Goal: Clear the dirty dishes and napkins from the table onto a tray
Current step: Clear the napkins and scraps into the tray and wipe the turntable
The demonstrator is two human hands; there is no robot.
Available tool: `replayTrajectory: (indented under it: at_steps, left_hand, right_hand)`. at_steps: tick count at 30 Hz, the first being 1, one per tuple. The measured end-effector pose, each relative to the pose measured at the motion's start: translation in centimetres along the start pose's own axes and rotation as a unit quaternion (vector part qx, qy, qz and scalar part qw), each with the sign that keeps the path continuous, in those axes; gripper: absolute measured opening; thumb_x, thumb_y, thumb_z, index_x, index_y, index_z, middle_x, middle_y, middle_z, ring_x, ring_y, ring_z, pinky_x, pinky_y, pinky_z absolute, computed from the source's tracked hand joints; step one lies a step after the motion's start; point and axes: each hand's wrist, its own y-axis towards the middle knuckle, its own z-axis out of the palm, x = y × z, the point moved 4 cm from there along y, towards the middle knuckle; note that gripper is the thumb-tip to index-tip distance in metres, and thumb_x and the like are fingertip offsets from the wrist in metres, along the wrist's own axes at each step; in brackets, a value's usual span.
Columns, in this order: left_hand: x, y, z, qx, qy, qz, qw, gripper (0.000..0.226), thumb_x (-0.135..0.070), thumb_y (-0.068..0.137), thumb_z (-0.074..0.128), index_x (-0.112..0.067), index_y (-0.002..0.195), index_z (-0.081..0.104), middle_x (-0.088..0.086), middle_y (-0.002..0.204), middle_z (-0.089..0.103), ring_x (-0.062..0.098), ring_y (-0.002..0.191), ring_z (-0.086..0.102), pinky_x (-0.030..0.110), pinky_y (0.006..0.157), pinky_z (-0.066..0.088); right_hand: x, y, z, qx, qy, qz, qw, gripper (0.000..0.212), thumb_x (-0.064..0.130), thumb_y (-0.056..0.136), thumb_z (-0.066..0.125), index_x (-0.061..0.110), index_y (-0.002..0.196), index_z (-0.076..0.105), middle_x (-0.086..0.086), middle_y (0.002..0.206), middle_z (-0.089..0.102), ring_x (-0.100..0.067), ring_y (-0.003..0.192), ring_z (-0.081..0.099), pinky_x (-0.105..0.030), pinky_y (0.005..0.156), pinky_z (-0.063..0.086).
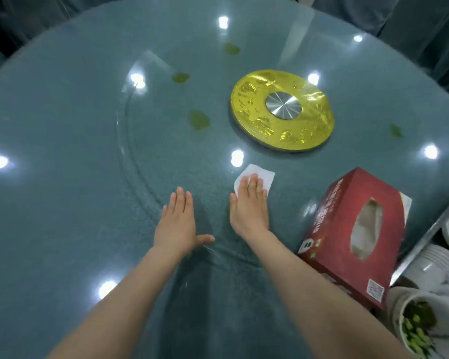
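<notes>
Right hand [249, 206] flat, fingers straight, pressing white paper napkin [257, 178] on round teal glass-topped counter [75, 141]. Left hand [176, 221] spread flat beside. Step: likely wiping; next, gather napkin, carry toward stacked white dishes [436, 257] at right.

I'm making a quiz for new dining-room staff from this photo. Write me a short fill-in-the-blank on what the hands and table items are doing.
1. The right hand presses flat on a white ____ lying on the glass table.
2. The tissue box to the right of that hand is ____ in colour.
3. The left hand rests flat and holds ____.
4. The round turntable base beyond the hands is ____ with a silver centre.

Missing words: napkin; red; nothing; gold
</notes>
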Motion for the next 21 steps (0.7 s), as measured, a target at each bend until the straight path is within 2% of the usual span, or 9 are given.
replayTrajectory:
  at_steps: [5, 8, 16, 21]
  left_hand:
    - [0.1, 0.2, -0.2, 0.002, -0.012, -0.003, 1.0, 0.126, -0.065, 0.071, 0.066, -0.005, 0.15, -0.011, 0.014, 0.158, -0.019, 0.026, 0.147, -0.012, 0.04, 0.118, 0.003]
    - [0.0, 0.1, -0.3, 0.006, -0.021, -0.004, 1.0, 0.126, -0.065, 0.071, 0.067, -0.005, 0.15, -0.011, 0.013, 0.158, -0.019, 0.026, 0.147, -0.012, 0.04, 0.119, 0.003]
    - [-0.4, -1.4, -1.3, 0.049, -0.041, 0.016, 0.998, 0.12, -0.053, 0.076, 0.071, -0.006, 0.15, -0.012, 0.01, 0.158, -0.021, 0.024, 0.147, -0.014, 0.037, 0.119, 0.003]
    - [-1.5, -4.7, -2.0, -0.014, -0.08, 0.046, 0.996, 0.097, -0.036, 0.089, 0.062, -0.009, 0.151, -0.008, 0.004, 0.16, -0.017, 0.017, 0.147, -0.014, 0.03, 0.118, 0.002]
  right_hand:
    - [0.7, -0.6, 0.7, 0.044, -0.044, -0.144, 0.988, 0.058, 0.031, 0.102, 0.022, 0.009, 0.152, 0.003, -0.009, 0.161, -0.007, -0.024, 0.148, -0.009, -0.033, 0.115, -0.01]
    - [0.6, -1.7, 1.1, 0.067, -0.061, -0.198, 0.976, 0.056, 0.028, 0.102, 0.022, 0.011, 0.152, 0.002, -0.004, 0.161, -0.008, -0.019, 0.148, -0.008, -0.026, 0.112, -0.013]
    - [-0.8, -5.4, -0.4, 0.161, -0.051, -0.233, 0.958, 0.052, 0.017, 0.103, 0.022, 0.011, 0.152, 0.007, -0.003, 0.161, -0.006, -0.016, 0.148, -0.006, -0.026, 0.117, -0.004]
    - [-2.2, -9.9, -2.1, 0.219, -0.036, -0.211, 0.952, 0.049, 0.019, 0.103, 0.024, 0.012, 0.151, 0.02, 0.0, 0.161, 0.005, -0.014, 0.148, 0.005, -0.029, 0.118, 0.01]
